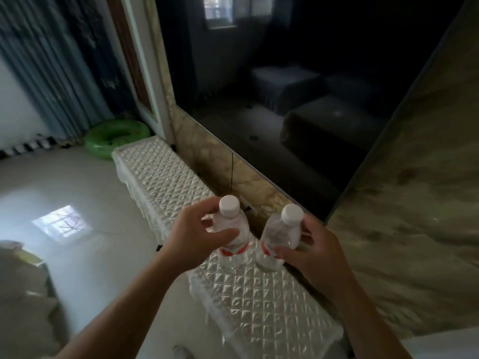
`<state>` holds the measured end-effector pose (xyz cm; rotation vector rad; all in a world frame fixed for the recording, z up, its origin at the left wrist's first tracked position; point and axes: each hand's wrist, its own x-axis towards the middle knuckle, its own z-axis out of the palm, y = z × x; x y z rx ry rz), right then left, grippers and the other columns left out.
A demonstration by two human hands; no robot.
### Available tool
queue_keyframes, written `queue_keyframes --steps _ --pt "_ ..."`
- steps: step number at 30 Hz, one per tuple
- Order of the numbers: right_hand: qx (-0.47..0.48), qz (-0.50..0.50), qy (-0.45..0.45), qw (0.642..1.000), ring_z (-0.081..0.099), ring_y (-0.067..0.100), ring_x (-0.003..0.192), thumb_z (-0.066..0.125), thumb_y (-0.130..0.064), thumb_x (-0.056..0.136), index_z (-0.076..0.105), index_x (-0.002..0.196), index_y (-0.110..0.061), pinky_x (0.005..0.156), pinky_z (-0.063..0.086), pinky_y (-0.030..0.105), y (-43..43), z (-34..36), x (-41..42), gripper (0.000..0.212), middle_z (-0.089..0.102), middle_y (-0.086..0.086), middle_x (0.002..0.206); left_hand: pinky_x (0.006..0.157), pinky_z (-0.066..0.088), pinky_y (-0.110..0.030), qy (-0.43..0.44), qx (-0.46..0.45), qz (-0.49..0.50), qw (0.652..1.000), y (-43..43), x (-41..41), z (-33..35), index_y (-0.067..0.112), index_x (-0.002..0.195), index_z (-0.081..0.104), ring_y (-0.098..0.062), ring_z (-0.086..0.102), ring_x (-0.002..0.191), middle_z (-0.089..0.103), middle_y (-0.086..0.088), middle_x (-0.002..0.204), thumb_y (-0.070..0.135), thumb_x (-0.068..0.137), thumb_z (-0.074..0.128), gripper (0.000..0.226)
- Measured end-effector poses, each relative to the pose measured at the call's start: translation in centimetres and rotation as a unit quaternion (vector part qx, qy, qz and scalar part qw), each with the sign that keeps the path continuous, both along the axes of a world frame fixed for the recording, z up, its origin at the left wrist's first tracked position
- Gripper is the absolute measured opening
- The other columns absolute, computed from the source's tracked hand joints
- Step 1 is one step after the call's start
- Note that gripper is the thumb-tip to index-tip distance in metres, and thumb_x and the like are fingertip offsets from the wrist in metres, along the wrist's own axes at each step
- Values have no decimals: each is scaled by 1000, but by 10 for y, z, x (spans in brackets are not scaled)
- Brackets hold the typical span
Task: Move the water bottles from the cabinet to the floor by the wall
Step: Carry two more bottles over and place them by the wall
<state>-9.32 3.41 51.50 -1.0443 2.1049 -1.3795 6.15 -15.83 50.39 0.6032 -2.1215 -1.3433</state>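
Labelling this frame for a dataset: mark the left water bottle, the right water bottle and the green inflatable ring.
left water bottle (229, 206): head view, on its white cap.
right water bottle (278, 234): head view, on its clear shoulder.
green inflatable ring (97, 145): head view, on its near rim.

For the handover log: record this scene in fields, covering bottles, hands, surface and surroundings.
left bottle: clear, white cap, red label; left hand grips it
right bottle: same kind; right hand grips it
support: cabinet top with quilted cover, beneath both
lifted: cannot tell
floor: green ring by the curtain
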Motion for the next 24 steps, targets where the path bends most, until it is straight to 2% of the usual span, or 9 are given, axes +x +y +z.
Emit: queue_keyframes --steps 3,7,10,13,18,21,24 --pt "4 23 5 1000 56 -17 96 83 -34 70 50 104 -52 65 47 7 -13 3 9 51 56 -45 101 86 58 -42 1 5 18 1000 -6 17 0 30 116 68 -11 68 101 72 11 106 42 61 80 57" --pt "9 53 6 999 57 -17 94 83 -29 69 53 103 -47 66 47 3 -39 4 23 49 57 -44 99 87 58 -42 14 16 44 999 -22 40 2 39 108 68 -12 69 101 72 12 106 40 60 80 50" --pt "13 63 5 998 62 -8 95 85 -34 66 57 114 -40 70 51 11 -62 4 35 56 64 -31 102 86 58 -43 23 34 61 997 -40 59 3 43 102 69 -13 69 99 73 12 104 39 59 81 45" --pt "12 70 5 997 65 -2 95 85 -33 65 59 114 -36 74 55 18 -86 6 49 56 67 -24 103 87 58 -42 27 43 70 996 -60 80 6 46 102 69 -13 69 101 73 11 105 39 59 81 46" --pt "21 85 14 996 65 1 94 85 -31 65 58 115 -38 81 57 29 -133 8 76 57 68 -17 102 89 57 -43 36 48 76 995 -102 117 7 24 112 69 -15 68 104 73 5 108 32 63 83 52" --pt "20 94 18 995 65 5 97 84 -35 64 57 117 -37 83 57 34 -162 9 95 60 68 -15 105 90 57 -43 40 56 81 994 -131 141 5 20 112 68 -17 68 104 73 1 107 13 68 87 48" --pt "17 100 15 995 66 8 98 85 -32 63 59 113 -39 82 57 33 -194 8 114 57 68 -13 103 90 57 -43 42 58 90 993 -161 168 1 16 114 68 -18 68 104 73 1 107 8 70 86 49"
